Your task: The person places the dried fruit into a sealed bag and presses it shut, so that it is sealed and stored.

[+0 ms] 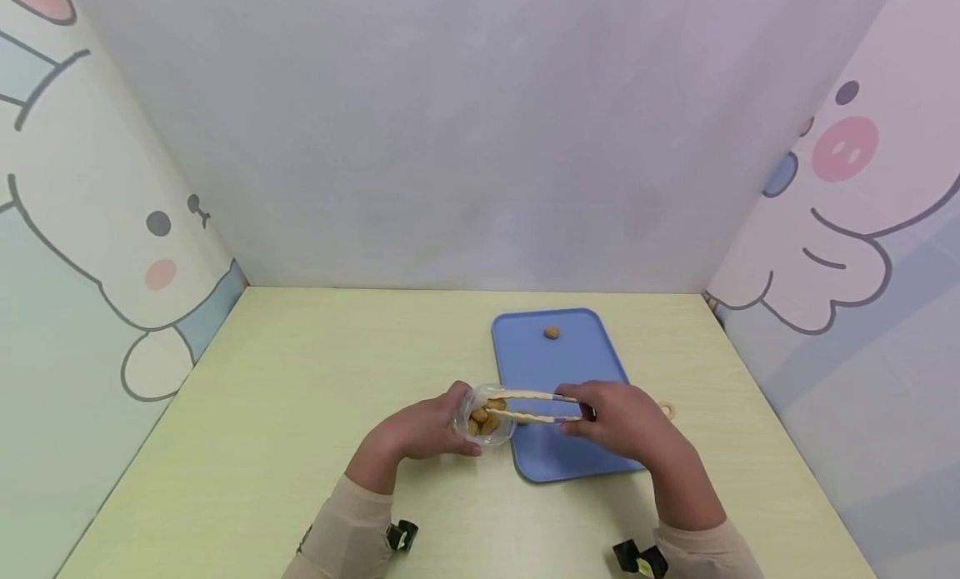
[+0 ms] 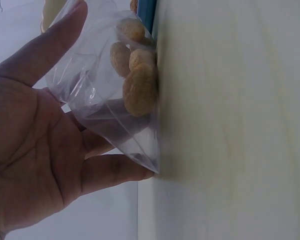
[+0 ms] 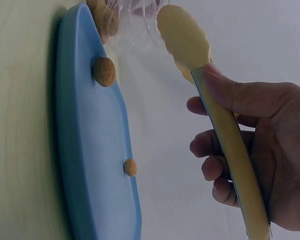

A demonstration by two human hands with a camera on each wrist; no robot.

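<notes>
My left hand holds a clear plastic bag upright on the table, thumb on one side and fingers around the other. Several walnuts lie at the bottom of the bag. With my right hand I grip cream-coloured tongs, thumb on one arm and fingers on the other. The two tong arms stand apart, their tips over the mouth of the bag, and no walnut shows between them. One walnut sits on the blue tray at the edge nearest the bag, below the tongs.
Another walnut lies near the tray's far end. The tray rests on the pale wooden table, right of the bag. A ring-shaped tong end sticks out behind my right hand. Printed walls enclose the table's back and sides.
</notes>
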